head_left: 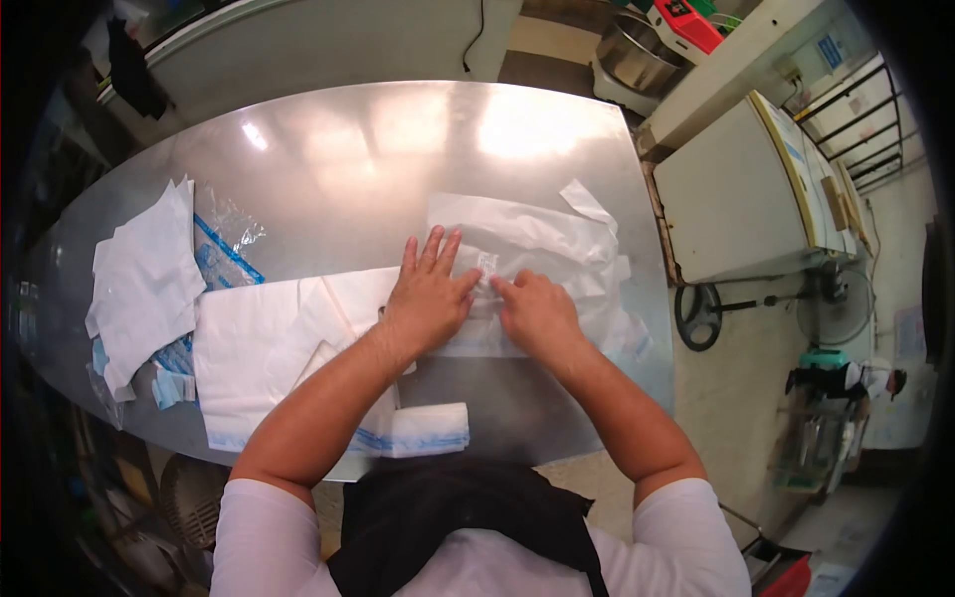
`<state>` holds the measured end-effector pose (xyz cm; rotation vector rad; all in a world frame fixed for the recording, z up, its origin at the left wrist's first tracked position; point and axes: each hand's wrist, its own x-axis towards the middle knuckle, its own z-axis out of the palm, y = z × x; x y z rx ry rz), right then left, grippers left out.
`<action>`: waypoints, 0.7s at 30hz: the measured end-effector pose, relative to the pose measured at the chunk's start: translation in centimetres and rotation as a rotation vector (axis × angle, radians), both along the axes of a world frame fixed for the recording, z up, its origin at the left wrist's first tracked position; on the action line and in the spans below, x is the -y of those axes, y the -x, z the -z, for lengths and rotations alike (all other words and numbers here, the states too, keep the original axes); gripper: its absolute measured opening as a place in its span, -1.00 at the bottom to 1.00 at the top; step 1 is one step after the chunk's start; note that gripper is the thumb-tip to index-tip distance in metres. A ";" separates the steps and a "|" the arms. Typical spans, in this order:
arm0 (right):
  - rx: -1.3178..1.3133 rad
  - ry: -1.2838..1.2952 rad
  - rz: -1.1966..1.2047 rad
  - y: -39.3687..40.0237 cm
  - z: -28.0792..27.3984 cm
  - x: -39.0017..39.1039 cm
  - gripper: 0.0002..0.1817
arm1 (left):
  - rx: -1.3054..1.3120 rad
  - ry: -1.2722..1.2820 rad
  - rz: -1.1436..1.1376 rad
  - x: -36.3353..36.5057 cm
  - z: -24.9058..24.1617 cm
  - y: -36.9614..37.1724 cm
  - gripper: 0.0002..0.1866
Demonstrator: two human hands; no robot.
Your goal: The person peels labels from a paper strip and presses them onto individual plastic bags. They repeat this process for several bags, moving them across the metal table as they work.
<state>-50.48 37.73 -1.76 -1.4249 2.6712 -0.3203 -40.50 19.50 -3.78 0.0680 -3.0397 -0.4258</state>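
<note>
A translucent white plastic bag [557, 234] lies flat on the metal table, with one strip of it sticking up at the far right. A small clear printed label [486, 264] sits on the bag between my hands. My left hand [426, 294] rests flat with its fingers spread across the bag's left edge, its thumb by the label. The index finger of my right hand [538, 310] points out and touches near the label, while the other fingers are bent. Under my left forearm is a stack of folded white bags [264, 333], with a rolled white bag [433, 426] in front.
White sheets [147, 274] and blue-printed plastic wrap [224, 249] lie on the left of the metal table [328, 179]. A mixer bowl [637, 55] stands beyond it. To the right are a white cabinet [731, 199], a fan [836, 303] and another person [860, 380].
</note>
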 end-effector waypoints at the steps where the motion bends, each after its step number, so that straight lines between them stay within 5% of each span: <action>1: 0.009 -0.001 -0.010 0.1 0.1 -0.2 -0.57 | -0.003 0.002 -0.004 0.1 0.0 0.0 -0.53; 21: 0.156 -0.140 0.093 3.4 -1.9 2.1 -0.56 | 0.073 -0.045 -0.031 -1.5 0.5 -0.9 -0.38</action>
